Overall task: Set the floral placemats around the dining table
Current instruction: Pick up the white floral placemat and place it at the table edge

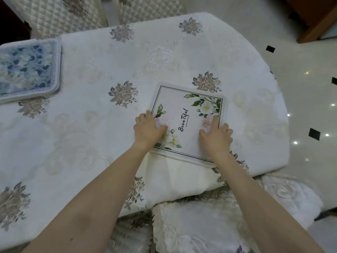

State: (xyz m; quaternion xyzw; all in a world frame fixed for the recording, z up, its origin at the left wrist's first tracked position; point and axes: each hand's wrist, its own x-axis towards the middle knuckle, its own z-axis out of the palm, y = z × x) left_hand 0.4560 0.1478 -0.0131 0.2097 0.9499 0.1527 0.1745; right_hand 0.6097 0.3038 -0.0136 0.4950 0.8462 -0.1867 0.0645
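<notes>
Both palms press flat, fingers spread: the left hand (148, 129) and the right hand (217, 136) lie on the white floral placemat (189, 123) printed "Beautiful", pinching nothing. That mat sits at the near edge of the table, on the embroidered tablecloth (94, 70). Well apart at the far left lies a blue floral placemat (27, 70), with quilted chairs (60, 13) beyond.

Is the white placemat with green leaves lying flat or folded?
Flat: the white rectangular placemat with green leaves shows its whole dark border, both hands pressing on it.

"Beautiful" in script on placemat (189, 114), small subline unreadable
</notes>
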